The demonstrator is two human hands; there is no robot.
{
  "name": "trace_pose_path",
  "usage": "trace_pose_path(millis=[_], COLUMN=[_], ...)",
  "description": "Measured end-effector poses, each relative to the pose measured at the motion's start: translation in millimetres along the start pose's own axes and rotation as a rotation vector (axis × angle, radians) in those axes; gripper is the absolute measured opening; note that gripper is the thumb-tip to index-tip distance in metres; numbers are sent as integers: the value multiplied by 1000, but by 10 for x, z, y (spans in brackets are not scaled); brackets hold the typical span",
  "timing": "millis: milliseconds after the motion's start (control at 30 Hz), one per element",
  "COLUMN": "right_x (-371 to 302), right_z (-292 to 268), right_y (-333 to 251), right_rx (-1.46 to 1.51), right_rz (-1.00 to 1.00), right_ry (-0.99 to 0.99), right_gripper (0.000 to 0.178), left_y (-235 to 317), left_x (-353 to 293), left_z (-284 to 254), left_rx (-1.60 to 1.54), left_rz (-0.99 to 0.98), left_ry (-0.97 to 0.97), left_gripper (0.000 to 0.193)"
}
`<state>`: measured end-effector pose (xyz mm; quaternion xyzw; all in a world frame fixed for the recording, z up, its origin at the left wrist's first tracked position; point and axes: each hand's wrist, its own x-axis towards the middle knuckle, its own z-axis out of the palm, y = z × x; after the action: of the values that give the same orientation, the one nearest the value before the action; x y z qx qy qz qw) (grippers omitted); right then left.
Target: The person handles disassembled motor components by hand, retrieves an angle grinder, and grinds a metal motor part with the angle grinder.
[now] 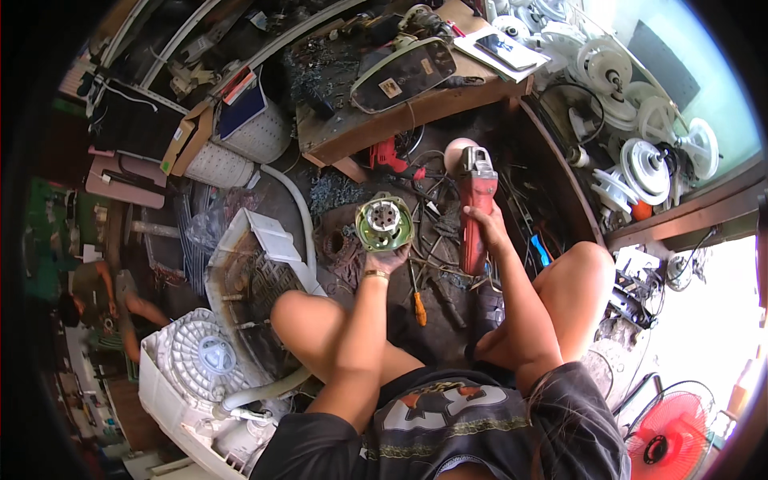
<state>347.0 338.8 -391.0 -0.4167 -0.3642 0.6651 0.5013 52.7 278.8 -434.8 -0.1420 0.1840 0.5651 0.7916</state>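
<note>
My left hand (387, 259) is closed under a round metal motor part (384, 221) with a greenish-yellow flange and a pale ring of holes at its centre. To its right, my right hand (488, 226) grips the red body of an angle grinder (478, 196), its grey head and pale disc (462, 155) pointing away from me. The two things are apart. Below the motor part, an orange-handled screwdriver (420, 308) lies on the floor. Beyond, a red power drill (388, 157) rests near the wooden bench. Cables and loose tools are scattered between my hands.
A wooden bench (376, 120) stands ahead, cluttered on top. White plastic pulleys (645, 172) fill the far right. A white washing-machine tub assembly (210, 356) sits at my left, and a red fan (668, 438) at lower right. Another person (104, 288) is at far left.
</note>
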Motion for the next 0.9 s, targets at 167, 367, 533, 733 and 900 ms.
trace_pose_path(millis=[167,367,533,733,900], right_x=[-115,-158,-143,-163,-146], right_z=[-10,70,61,24,16], right_y=[15,-5,-43,80,67], right_rx=[70,18,-17,-13,12], right_rz=[80,81,121,49,92], right_ry=[22,-29,-70,-44,-45], right_gripper=[51,51,53,55,55], left_y=[-86,-132,-114,-104,292], left_x=[-100,-136,-131,-159,-303], left_z=[-54,-81,-30,196,591], left_rx=[65,-28,47,174,533], left_rz=[11,66,272,330,347], left_ry=[-86,-149,-136,-264,75], left_gripper=[53,53,56,53,64])
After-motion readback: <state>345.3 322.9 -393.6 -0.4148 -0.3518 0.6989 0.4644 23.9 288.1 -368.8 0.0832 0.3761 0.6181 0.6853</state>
